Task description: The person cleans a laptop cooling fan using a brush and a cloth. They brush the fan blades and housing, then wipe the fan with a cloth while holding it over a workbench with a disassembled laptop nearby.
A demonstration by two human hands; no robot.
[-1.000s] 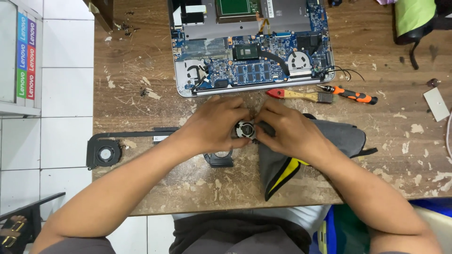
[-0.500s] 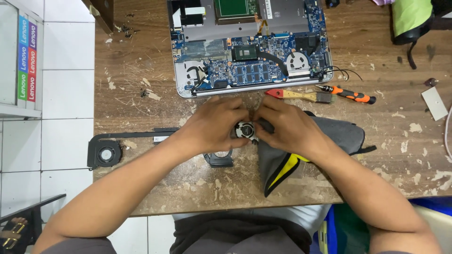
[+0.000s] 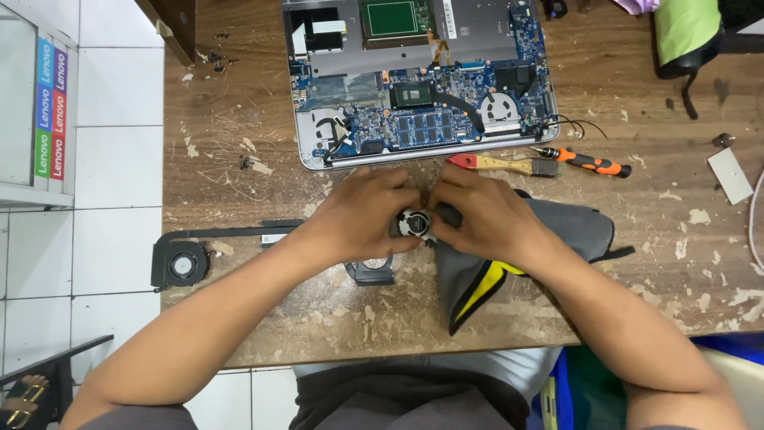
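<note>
Left hand (image 3: 370,215) and right hand (image 3: 485,215) together pinch a small round fan (image 3: 415,224), unmoved since before, just below the opened laptop (image 3: 422,80); bare counter (image 3: 239,191) lies left.

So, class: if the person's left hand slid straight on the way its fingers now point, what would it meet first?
The left hand points rightward, so it would first meet the small round fan rotor it already touches, then the right hand directly behind; depth looks shared.

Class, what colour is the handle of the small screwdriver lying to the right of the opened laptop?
Orange and black; the screwdriver shows best in the head view.
</note>
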